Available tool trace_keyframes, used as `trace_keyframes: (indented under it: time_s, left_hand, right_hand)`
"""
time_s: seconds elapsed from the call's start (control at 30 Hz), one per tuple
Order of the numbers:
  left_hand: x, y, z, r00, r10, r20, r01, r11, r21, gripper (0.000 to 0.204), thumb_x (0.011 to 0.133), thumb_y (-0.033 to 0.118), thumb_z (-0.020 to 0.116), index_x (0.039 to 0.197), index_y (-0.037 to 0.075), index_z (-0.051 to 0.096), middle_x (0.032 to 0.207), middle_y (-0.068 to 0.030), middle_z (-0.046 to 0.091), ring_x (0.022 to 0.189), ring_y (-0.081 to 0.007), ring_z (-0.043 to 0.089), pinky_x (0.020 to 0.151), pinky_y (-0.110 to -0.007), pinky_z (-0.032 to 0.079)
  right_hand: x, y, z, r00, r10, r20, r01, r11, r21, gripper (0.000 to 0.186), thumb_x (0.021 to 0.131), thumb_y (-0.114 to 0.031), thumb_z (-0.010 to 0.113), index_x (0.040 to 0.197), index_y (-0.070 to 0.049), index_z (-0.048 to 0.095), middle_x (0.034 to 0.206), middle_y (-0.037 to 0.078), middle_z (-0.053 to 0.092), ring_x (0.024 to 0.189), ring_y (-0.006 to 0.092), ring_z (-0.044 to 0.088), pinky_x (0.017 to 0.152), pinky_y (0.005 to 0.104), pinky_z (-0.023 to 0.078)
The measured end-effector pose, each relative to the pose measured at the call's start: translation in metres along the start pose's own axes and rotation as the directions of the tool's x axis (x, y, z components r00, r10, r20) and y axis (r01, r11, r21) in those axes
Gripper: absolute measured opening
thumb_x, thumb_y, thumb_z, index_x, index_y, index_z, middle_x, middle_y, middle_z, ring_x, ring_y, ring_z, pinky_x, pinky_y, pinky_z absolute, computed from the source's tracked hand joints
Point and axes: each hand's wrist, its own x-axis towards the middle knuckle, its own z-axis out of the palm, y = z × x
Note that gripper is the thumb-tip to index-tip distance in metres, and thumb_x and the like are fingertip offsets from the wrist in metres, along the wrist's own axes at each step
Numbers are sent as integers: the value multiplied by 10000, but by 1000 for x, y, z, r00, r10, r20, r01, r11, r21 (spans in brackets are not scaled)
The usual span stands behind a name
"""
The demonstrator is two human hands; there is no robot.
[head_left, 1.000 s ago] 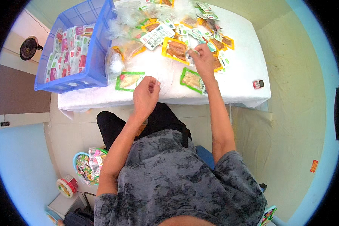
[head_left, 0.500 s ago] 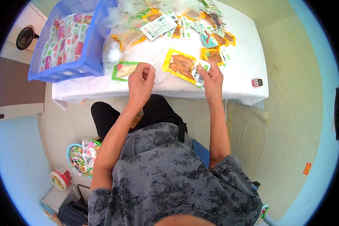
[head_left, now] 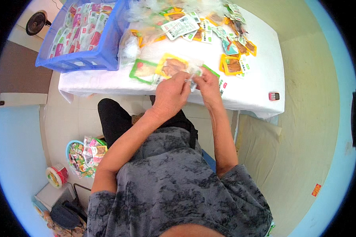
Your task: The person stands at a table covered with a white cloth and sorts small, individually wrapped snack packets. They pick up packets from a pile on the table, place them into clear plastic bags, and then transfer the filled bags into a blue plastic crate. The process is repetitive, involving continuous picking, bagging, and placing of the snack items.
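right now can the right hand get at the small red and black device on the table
Probably yes: mostly flat white tablecloth lies between the right hand and the small red and black device, though its fingers seem busy at blurred packaging beside the left hand.

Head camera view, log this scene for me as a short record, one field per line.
Left hand: at the lower right of a yellow-edged packet
Right hand: fingers close to the left hand's
Between hands: pale blurred item, not identifiable
Left of yellow-edged packet: green-edged packet
Upper left: blue crate holding packets
Surface: white-covered table
Table's right edge: small red-and-black device
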Motion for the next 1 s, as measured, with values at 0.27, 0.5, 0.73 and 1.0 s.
trace_keyframes:
  time_s: [0.27,0.5,0.73,1.0]
  left_hand:
    - [0,20,1,996,52,71,-46,996,-72,146,913,124,649,1026,44,602,785,-177,659,706,-360,663,623,-434,511]
    - [-6,12,12,985,55,163,-30,988,-153,183,928,164,655,1061,54,596,802,-160,667,695,-348,659,625,-431,515]
    - [1,-57,-27,981,192,7,-180,903,389,290,860,164,705,1112,45,626,1030,-140,624,952,-348,596,824,-445,484]
    - [-2,-68,-27,982,82,169,-159,842,515,396,819,107,685,1206,52,622,1130,-123,592,1074,-320,557,884,-457,432]
  right_hand:
    - [38,25,29,977,-165,137,178,980,-85,358,962,-111,528,1300,-6,580,1126,151,678,1054,255,633,916,376,495]
    - [60,43,45,969,-242,-56,212,923,-320,290,1016,-162,460,1243,-11,557,996,157,622,844,271,606,773,405,512]
    - [61,40,46,982,-176,-70,133,904,-406,331,1008,-108,460,1323,-4,467,924,216,603,750,274,634,707,428,533]
    - [68,36,53,961,-274,-33,191,749,-635,379,978,-125,538,1301,53,453,987,259,640,825,374,655,727,436,543]
